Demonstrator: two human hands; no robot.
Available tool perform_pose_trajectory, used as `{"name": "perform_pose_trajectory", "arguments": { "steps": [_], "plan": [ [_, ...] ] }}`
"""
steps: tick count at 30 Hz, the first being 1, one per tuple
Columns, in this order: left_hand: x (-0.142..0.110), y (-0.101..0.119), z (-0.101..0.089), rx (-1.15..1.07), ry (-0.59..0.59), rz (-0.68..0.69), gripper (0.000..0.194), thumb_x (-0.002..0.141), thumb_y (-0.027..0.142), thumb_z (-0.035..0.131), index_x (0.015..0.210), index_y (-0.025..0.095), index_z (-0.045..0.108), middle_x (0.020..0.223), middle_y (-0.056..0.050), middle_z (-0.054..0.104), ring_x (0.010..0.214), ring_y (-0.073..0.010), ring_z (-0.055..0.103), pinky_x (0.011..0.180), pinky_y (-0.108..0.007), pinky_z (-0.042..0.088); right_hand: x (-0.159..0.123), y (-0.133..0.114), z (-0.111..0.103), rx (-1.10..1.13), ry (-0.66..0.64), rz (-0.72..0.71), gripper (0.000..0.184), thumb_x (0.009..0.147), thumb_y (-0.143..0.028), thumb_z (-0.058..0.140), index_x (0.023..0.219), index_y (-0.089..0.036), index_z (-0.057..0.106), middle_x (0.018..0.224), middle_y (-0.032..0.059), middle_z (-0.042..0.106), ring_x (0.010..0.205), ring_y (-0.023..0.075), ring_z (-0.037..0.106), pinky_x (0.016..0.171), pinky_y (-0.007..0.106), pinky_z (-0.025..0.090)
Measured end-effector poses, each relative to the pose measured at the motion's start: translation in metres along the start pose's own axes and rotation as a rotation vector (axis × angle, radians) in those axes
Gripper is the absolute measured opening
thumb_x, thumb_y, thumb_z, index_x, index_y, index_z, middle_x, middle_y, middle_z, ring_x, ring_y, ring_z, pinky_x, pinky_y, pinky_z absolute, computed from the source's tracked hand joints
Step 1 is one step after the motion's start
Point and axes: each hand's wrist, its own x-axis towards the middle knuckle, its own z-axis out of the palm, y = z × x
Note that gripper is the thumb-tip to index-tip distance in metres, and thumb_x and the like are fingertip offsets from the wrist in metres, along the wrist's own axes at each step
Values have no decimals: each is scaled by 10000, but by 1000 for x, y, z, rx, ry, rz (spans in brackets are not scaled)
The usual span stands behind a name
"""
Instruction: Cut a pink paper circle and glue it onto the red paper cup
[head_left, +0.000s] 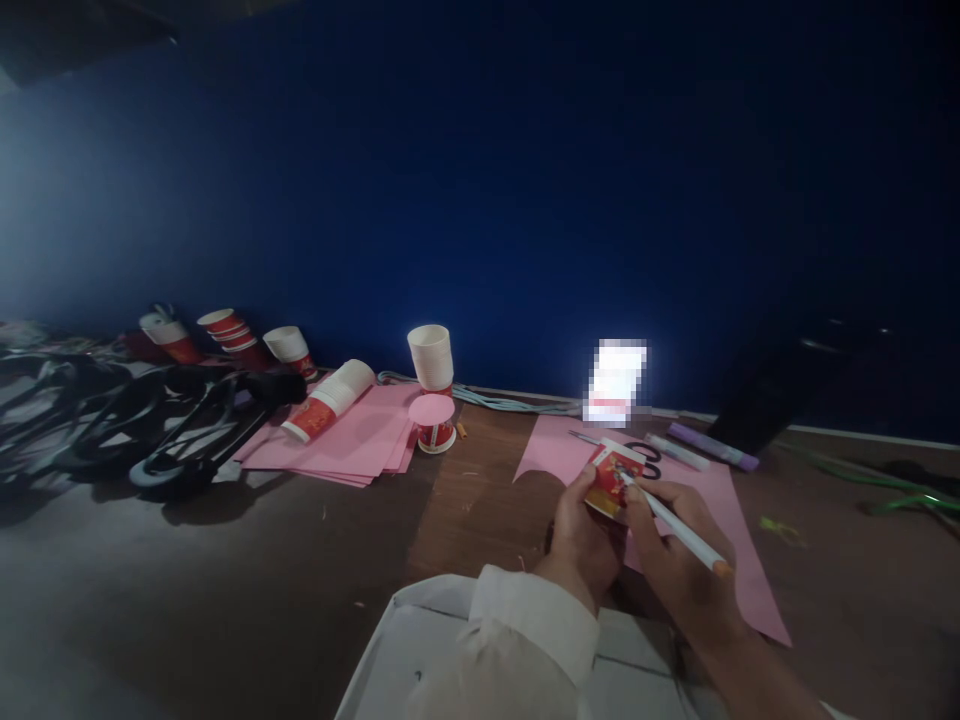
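Note:
My left hand [583, 540] is closed around a red and gold printed paper cup [616, 480], holding it tilted over the table. In my right hand [679, 545] is a white marker [686, 530] with an orange end, gripped like a pen. Its tip meets the cup's printed side, or comes very close to it. Under both hands lies a pink paper sheet [724, 510] with a curved piece cut from its left edge. A scissors handle [646, 460] shows behind the cup, its blades pointing left.
Purple and white markers [712, 447] lie on the sheet. A bright phone [616, 383] leans at the back. Left stand a cup with a pink disc [433, 425], a cup stack [430, 357], pink sheets [345, 450], a lying cup stack [330, 400] and black cable-like items [180, 440]. A white box [405, 620] is in front.

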Motion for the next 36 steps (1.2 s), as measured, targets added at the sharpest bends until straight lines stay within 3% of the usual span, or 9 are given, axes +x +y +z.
{"name": "perform_pose_trajectory", "arguments": {
  "steps": [11,23,33,36],
  "plan": [
    [-4,2,3,-30,-4,12,231,876,271,632,928,70,733,853,-106,737,760,-162,678,744,-239,523,0,2,-1,0,-14,45,254,946,-454,586,1003,-220,668,931,65,729,836,236,687,747,363,518],
    [-2,1,2,-37,-21,31,234,884,270,622,935,65,723,837,-102,739,720,-154,676,673,-231,519,2,0,-5,-18,15,-3,263,955,-442,571,973,-200,670,907,68,729,802,214,693,711,326,519],
    [-1,1,4,-62,3,28,230,880,251,625,912,51,733,846,-120,728,723,-160,677,711,-237,516,1,-1,-5,30,-15,53,257,942,-449,591,995,-212,672,927,67,727,817,218,693,705,333,533],
    [-5,1,8,-66,-4,62,214,883,226,618,909,52,740,894,-139,735,737,-165,687,748,-242,525,3,-5,-8,61,31,30,236,948,-412,593,992,-194,670,922,81,720,831,222,687,735,347,542]
  ]
}}
